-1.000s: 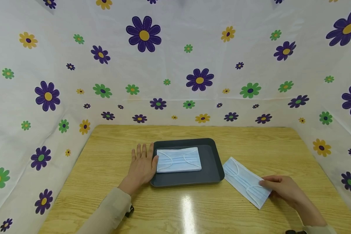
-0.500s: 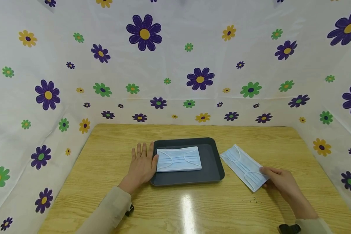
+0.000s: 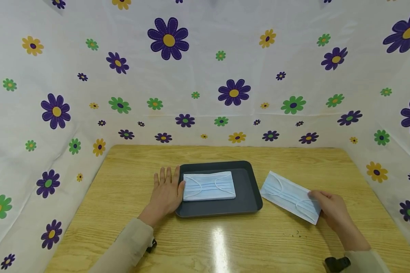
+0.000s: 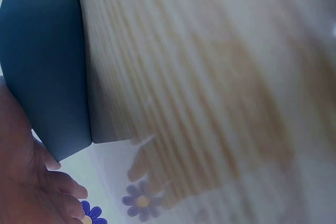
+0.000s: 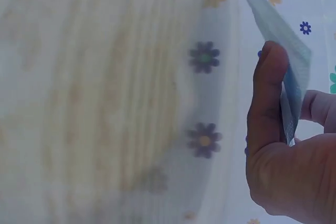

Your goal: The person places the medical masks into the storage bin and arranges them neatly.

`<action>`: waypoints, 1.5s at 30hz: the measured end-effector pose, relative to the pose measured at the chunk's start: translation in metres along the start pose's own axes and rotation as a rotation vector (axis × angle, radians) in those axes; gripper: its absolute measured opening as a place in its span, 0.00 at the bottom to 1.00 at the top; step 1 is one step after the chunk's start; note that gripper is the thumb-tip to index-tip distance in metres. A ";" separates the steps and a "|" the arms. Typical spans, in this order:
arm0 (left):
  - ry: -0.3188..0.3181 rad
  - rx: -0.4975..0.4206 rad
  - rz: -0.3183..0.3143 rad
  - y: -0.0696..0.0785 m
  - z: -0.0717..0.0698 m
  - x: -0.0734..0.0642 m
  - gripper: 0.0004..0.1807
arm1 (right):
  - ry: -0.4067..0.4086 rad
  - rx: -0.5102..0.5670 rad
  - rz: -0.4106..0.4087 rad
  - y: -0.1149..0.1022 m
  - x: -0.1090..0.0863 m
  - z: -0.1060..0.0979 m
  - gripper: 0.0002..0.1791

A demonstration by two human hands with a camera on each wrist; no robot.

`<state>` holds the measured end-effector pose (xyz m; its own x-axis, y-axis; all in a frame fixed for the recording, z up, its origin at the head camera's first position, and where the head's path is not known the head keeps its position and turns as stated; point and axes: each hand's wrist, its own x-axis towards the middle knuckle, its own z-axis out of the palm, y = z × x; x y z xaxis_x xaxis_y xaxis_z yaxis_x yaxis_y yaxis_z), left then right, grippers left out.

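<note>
A dark grey tray [image 3: 222, 208] stands on the table, and a stack of light blue face masks [image 3: 209, 186] with white ear loops lies in its left part. My left hand [image 3: 165, 193] rests at the tray's left edge with fingers straight, the thumb over the rim by the masks. To the right of the tray, my right hand [image 3: 333, 210] pinches the right end of a single face mask [image 3: 290, 197] between thumb and fingers. That mask slants, its far left corner close to the tray's right rim. In the right wrist view the pinched mask [image 5: 296, 72] appears edge-on.
The wooden table [image 3: 177, 246] carries a few small dark specks [image 3: 298, 234] near the right hand. A white cloth with printed flowers [image 3: 205, 76] closes off the back and both sides.
My right hand first moved the mask away from me, then shifted slightly right and turned it flatter to the tray's long side. The left hand and tray have stayed put.
</note>
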<state>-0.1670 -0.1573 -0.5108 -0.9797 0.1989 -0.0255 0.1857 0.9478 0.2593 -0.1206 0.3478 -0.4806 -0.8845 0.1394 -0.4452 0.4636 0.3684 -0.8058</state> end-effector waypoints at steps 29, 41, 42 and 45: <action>-0.001 -0.001 -0.005 -0.001 0.001 -0.001 0.38 | -0.115 0.014 -0.139 -0.063 0.012 0.019 0.36; 0.020 0.002 0.003 -0.001 0.001 -0.002 0.38 | -0.156 0.067 -0.147 -0.085 0.015 0.028 0.38; 0.018 0.003 0.002 -0.001 0.001 -0.002 0.38 | -0.160 0.078 -0.145 -0.086 0.015 0.029 0.38; 0.017 0.000 0.001 -0.001 0.001 -0.001 0.38 | -0.169 0.110 -0.150 -0.090 0.017 0.034 0.38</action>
<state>-0.1657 -0.1582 -0.5122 -0.9806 0.1960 -0.0090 0.1870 0.9476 0.2591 -0.1754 0.2863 -0.4290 -0.9270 -0.0689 -0.3686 0.3384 0.2695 -0.9016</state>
